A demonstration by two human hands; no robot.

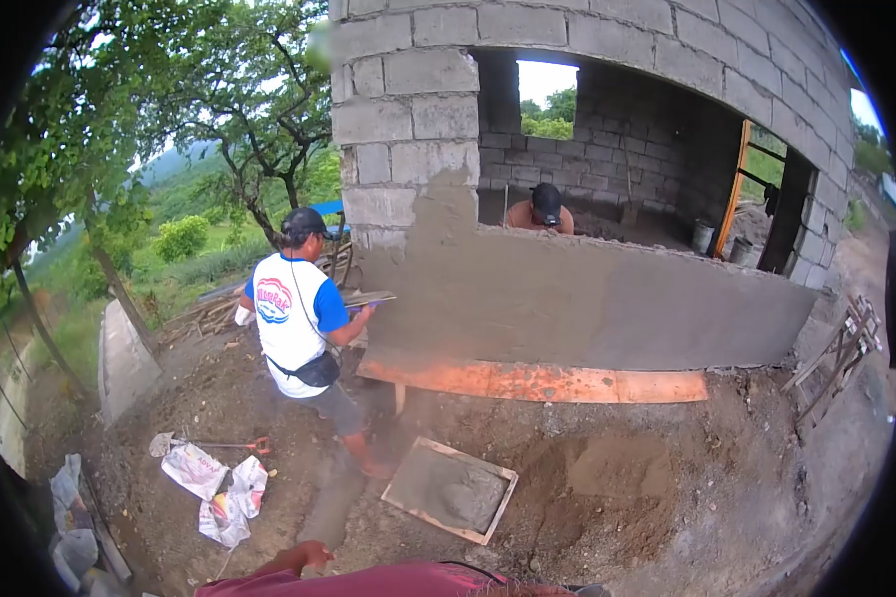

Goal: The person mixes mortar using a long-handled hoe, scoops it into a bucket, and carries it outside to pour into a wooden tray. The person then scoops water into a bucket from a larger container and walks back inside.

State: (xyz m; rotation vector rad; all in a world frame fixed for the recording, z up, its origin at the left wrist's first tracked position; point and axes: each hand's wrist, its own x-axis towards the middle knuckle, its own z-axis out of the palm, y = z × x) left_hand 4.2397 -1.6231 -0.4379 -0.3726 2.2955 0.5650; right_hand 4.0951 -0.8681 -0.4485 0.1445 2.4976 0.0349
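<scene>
Beyond the left fingers (321, 555), apart and rightward, lies a mortar tray (434, 521).

I can see bare, uneven dirt ground (299, 483). On it lie a wood-framed tray (502, 507) filled with wet mortar (450, 486), loose soil (622, 470) just beside it, crumpled sacks (192, 470), a shovel (212, 444) next to them, and piled sticks (204, 316) farther back.

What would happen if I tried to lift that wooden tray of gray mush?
The wooden tray would probably feel heavy, since gray mush spreads across most of it. Tilting might make the mush slide, as it looks soft and wet.
</scene>
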